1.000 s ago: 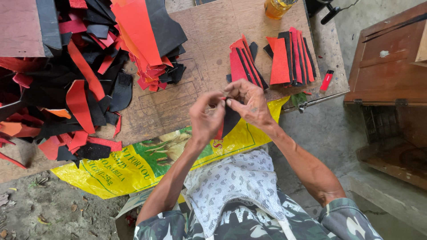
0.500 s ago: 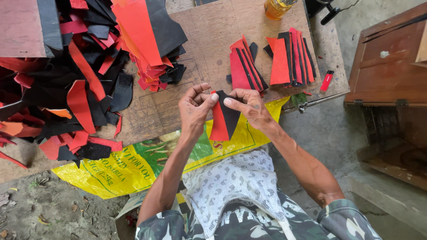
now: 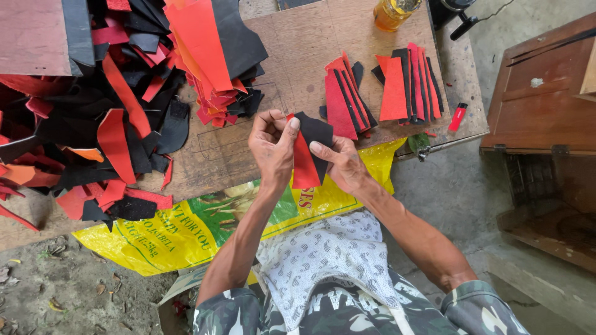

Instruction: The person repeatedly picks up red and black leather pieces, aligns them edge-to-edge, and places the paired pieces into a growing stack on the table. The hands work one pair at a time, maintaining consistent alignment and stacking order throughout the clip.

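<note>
On the wooden worktop [image 3: 298, 56], a big heap of red and black scraps [image 3: 93, 111] lies at its left end. A yellow jar [image 3: 392, 12] and a red lighter [image 3: 457, 116] sit at its right end; a yellow sack [image 3: 167, 229] hangs off its near edge.

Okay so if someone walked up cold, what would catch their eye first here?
Probably the two hands at centre, left hand and right hand, together pinching a red piece and a black piece over the wooden board. Then the big heap of red and black offcuts at left, and the yellow sack hanging below.
</note>
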